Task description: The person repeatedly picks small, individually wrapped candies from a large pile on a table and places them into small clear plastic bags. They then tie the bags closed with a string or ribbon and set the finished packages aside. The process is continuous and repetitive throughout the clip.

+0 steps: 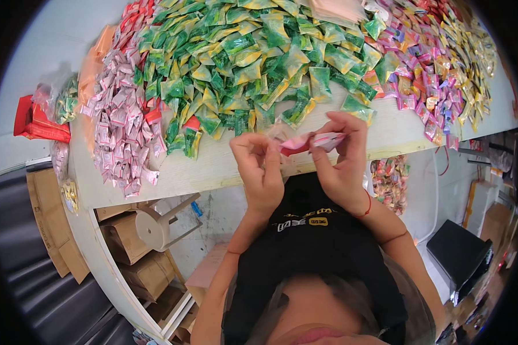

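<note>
In front of my chest, at the near edge of the table, both of my hands are closed in a pinch. My left hand (258, 169) grips one side of a small pink-and-white packet (296, 144), with some clear film beside its fingers. Thumb and fingers of my right hand (342, 164) press on a white-and-pink piece at the other side; I cannot tell whether it is the same packet. Just beyond lies a broad heap of green-and-yellow sachets (230, 63). Small pink-and-white packets (121, 115) are piled left of that heap.
Pink and purple packets (423, 75) and gold ones (475, 69) lie heaped at the right of the white table (195, 181). A red bag (37, 121) stands at the far left. Below are cardboard boxes (149, 276), a stool (153, 229) and a container of packets (390, 181).
</note>
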Demonstrator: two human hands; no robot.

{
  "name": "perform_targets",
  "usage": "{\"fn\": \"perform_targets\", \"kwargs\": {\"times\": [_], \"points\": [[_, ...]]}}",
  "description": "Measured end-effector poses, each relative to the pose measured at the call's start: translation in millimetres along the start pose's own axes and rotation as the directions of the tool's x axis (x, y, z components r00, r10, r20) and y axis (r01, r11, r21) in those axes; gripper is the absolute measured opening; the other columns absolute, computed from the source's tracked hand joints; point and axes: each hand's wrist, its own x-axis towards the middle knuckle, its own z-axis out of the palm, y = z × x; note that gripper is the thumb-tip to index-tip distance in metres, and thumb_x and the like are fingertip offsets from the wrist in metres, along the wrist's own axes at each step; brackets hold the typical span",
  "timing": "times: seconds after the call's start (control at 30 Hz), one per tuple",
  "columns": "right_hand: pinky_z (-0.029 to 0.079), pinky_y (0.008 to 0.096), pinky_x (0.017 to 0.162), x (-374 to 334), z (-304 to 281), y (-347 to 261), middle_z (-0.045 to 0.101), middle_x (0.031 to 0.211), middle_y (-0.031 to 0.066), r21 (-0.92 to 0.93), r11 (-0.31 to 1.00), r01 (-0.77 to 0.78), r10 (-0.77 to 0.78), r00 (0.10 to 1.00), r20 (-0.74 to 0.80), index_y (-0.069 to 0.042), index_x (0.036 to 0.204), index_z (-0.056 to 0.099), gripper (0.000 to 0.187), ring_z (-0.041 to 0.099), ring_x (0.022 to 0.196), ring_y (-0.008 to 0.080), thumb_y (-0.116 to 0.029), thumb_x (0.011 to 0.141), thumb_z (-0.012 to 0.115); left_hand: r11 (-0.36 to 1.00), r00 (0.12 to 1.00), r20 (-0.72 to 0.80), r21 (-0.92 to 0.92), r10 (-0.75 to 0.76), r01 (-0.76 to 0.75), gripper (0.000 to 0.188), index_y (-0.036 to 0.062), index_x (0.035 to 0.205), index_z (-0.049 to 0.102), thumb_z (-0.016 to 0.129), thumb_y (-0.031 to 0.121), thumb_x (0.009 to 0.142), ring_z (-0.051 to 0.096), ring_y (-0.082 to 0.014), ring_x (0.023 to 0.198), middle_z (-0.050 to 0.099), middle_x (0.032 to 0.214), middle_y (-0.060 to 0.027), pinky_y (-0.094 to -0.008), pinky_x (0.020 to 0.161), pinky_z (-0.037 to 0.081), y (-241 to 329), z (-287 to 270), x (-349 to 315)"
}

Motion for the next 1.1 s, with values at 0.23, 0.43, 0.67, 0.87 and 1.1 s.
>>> {"fn": "perform_targets", "kwargs": {"times": [0.23,0.43,0.67,0.87,1.1], "points": [[0.044,0.0223,0.056,14,-7,-11,0.054,0.079,0.0053,-0.123,0.992,-0.018,0.015,1.0,-0.027,-0.003,0.109,0.051,0.044,0.055,0.066,0.0106,0.01,0.068,0.062,0.961,0.969,0.149,0.164,0.198,-0.222,0.014,0.0016,0.096,0.042,0.051,-0.002,0.087,0.046,-0.0117,0.07,0.048,0.086,-0.0083,-0.0217,0.064,0.04,2,9,-5],[0.046,0.0205,0.06,5,-6,-1,0.052,0.082,0.0025,0.044,0.975,-0.218,0.219,0.976,-0.018,-0.002,0.102,0.046,0.031,0.054,0.07,0.0063,0.006,0.077,0.062,0.922,0.921,0.237,0.165,0.309,-0.351,0.017,0.0008,0.095,0.044,0.056,-0.003,0.083,0.05,-0.0137,0.065,0.053,0.084,-0.0107,-0.0235,0.057,0.041,12,16,-12],[0.047,0.0221,0.065,1,-8,-13,0.055,0.088,0.0044,0.306,0.931,-0.198,0.221,0.974,-0.042,-0.001,0.097,0.05,0.026,0.056,0.077,0.0079,0.007,0.077,0.064,0.951,0.967,0.103,0.181,0.235,-0.251,0.026,0.0009,0.099,0.039,0.057,-0.005,0.082,0.048,-0.0103,0.076,0.048,0.088,-0.0068,-0.0226,0.07,0.041,15,14,-7],[0.048,0.0278,0.066,3,-18,-17,0.054,0.089,0.0093,-0.165,0.97,0.176,-0.153,0.978,0.145,-0.003,0.098,0.056,0.04,0.058,0.078,0.0205,0.012,0.062,0.065,0.952,0.962,0.09,0.143,0.26,-0.27,0.024,0.0007,0.098,0.043,0.061,-0.002,0.082,0.048,-0.009,0.068,0.05,0.084,-0.0069,-0.0201,0.062,0.04,24,15,8],[0.048,0.0295,0.061,12,-19,-22,0.054,0.093,0.0107,-0.129,0.99,0.049,-0.024,0.982,0.187,-0.004,0.099,0.054,0.041,0.059,0.075,0.0234,0.007,0.062,0.068,0.961,0.928,0.258,-0.009,0.27,-0.277,0.025,0.0021,0.099,0.042,0.06,-0.004,0.082,0.049,-0.0127,0.075,0.05,0.086,-0.0085,-0.0234,0.071,0.042,26,22,5]]}}
